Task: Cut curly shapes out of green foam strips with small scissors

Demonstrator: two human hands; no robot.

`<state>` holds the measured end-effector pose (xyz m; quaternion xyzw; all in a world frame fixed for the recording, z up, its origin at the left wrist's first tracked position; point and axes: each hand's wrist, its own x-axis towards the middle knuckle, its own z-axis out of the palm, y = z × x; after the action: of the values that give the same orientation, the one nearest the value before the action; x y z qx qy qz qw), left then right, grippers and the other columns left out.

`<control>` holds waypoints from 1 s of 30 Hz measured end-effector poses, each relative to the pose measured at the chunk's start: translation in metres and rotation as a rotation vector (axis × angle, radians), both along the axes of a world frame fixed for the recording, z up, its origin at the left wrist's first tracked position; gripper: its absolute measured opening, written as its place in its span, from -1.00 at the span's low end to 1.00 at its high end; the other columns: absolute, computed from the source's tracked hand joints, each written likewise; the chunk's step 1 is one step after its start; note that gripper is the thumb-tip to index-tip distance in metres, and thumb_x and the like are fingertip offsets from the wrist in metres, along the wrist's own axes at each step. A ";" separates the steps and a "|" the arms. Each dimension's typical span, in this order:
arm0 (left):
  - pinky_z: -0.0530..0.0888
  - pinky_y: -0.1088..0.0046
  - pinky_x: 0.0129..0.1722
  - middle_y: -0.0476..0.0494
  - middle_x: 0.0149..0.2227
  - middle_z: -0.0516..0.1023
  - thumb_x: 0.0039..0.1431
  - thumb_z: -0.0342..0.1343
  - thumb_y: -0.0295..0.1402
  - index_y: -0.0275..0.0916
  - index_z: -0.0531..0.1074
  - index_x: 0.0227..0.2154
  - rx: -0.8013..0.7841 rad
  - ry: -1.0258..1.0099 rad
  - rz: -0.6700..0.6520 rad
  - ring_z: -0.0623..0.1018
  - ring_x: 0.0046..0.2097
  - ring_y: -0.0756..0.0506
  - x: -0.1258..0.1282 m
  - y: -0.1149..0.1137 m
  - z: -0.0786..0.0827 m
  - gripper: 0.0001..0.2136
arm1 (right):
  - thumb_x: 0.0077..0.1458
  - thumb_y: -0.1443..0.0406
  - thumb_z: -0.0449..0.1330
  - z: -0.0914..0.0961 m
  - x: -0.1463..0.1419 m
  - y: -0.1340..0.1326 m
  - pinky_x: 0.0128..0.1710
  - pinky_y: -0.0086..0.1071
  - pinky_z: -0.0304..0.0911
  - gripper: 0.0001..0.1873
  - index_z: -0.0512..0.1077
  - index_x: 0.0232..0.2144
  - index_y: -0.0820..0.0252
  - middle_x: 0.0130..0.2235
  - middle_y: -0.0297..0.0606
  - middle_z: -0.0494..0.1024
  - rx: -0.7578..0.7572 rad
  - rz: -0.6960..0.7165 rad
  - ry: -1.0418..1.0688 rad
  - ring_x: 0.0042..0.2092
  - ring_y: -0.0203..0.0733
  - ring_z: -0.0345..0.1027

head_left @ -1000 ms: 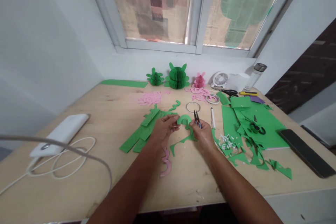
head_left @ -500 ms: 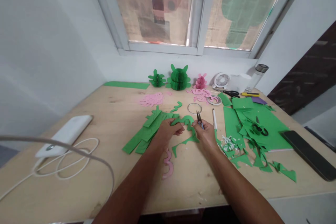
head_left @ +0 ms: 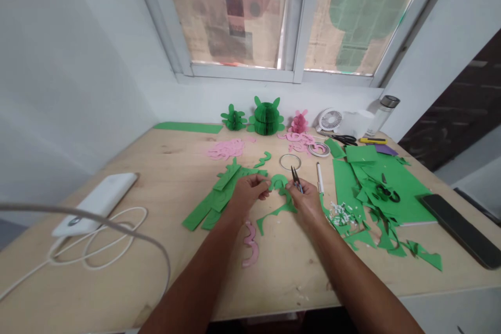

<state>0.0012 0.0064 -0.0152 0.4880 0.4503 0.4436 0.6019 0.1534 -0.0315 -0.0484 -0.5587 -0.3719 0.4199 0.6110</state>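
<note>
Between both hands, just above the table, is a curved green paper cutout (head_left: 278,181). My left hand (head_left: 250,189) is closed in a pinch on its left end. My right hand (head_left: 306,199) is closed around small pointed snips (head_left: 296,177), tips pointing away from me and slightly apart. Thumb and finger of that hand also meet the cutout's right side. Below it lies a green paper scrap (head_left: 270,213). A stack of green paper strips (head_left: 211,207) is beside and partly behind my left hand. A wavy pink paper piece (head_left: 251,248) lies near my left forearm.
Green, pink paper figures (head_left: 266,119) stand at the back near pink cutouts (head_left: 226,149). A ring (head_left: 290,162), tape roll (head_left: 319,150) and white pen (head_left: 320,177) lie ahead. Green scraps (head_left: 371,237) and a phone (head_left: 462,229) are right; a white power bank (head_left: 96,203) with cable is left.
My left fingers have shifted along the green cutout, and the stretch of paper that lay across them no longer shows there. The right hand with the snips has barely moved.
</note>
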 end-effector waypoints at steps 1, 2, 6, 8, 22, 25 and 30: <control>0.32 0.55 -0.58 0.00 -0.68 0.45 -0.22 0.28 -0.30 -0.25 0.47 -0.60 0.003 -0.005 0.008 0.39 -0.61 0.04 0.000 0.000 0.000 -0.85 | -0.18 0.10 0.32 0.001 0.000 0.000 -0.67 -0.45 -0.25 -0.70 0.40 -0.55 0.19 -0.68 -0.54 0.12 0.008 -0.002 0.001 -0.64 -0.41 -0.13; 0.33 0.54 -0.57 0.00 -0.67 0.45 -0.21 0.28 -0.30 -0.26 0.47 -0.60 0.004 -0.016 0.024 0.40 -0.60 0.04 0.001 -0.001 0.000 -0.85 | -0.17 0.07 0.32 0.002 0.000 -0.001 -0.67 -0.45 -0.24 -0.68 0.41 -0.54 0.19 -0.68 -0.54 0.13 0.016 -0.002 0.001 -0.65 -0.41 -0.12; 0.39 0.52 -0.50 0.01 -0.64 0.46 -0.20 0.29 -0.31 -0.26 0.45 -0.57 -0.019 -0.121 0.124 0.45 -0.56 0.03 0.004 -0.003 -0.001 -0.84 | -0.08 -0.09 0.23 0.011 -0.003 -0.005 -0.68 -0.44 -0.24 -0.54 0.45 -0.48 0.21 -0.70 -0.54 0.12 0.028 0.003 0.026 -0.67 -0.40 -0.12; 0.40 0.52 -0.49 0.01 -0.63 0.46 -0.21 0.30 -0.31 -0.27 0.45 -0.55 -0.041 -0.189 0.157 0.46 -0.54 0.03 0.007 -0.004 0.000 -0.82 | -0.05 -0.16 0.17 0.015 -0.007 -0.008 -0.68 -0.43 -0.27 -0.46 0.46 -0.48 0.22 -0.72 -0.54 0.10 0.015 0.003 0.055 -0.68 -0.39 -0.13; 0.43 0.50 -0.41 -0.01 -0.56 0.50 -0.24 0.34 -0.32 -0.29 0.42 -0.52 -0.114 -0.417 0.212 0.50 -0.49 0.02 0.013 -0.010 0.003 -0.76 | -0.02 -0.17 0.14 0.004 -0.021 -0.014 -0.62 -0.42 -0.25 -0.43 0.46 -0.55 0.24 -0.72 -0.51 0.10 -0.069 0.206 -0.123 -0.64 -0.38 -0.13; 0.43 0.49 -0.39 0.01 -0.58 0.48 -0.23 0.34 -0.34 -0.29 0.43 -0.52 -0.118 -0.426 0.200 0.49 -0.49 0.03 0.015 -0.013 0.003 -0.78 | 0.00 -0.15 0.14 0.002 -0.020 -0.013 -0.61 -0.42 -0.24 -0.45 0.46 -0.54 0.24 -0.70 -0.50 0.11 -0.052 0.203 -0.136 -0.62 -0.37 -0.12; 0.42 0.50 -0.39 0.03 -0.60 0.46 -0.23 0.32 -0.36 -0.29 0.42 -0.52 -0.130 -0.457 0.189 0.47 -0.50 0.04 0.019 -0.017 0.006 -0.80 | 0.03 -0.10 0.15 -0.002 -0.018 -0.011 -0.58 -0.42 -0.23 -0.49 0.45 -0.52 0.24 -0.67 -0.51 0.07 -0.009 0.207 -0.154 -0.59 -0.37 -0.15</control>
<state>0.0199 -0.0106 -0.0094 0.2910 0.3736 0.5667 0.6743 0.1351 -0.0429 -0.0504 -0.5505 -0.4717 0.4380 0.5315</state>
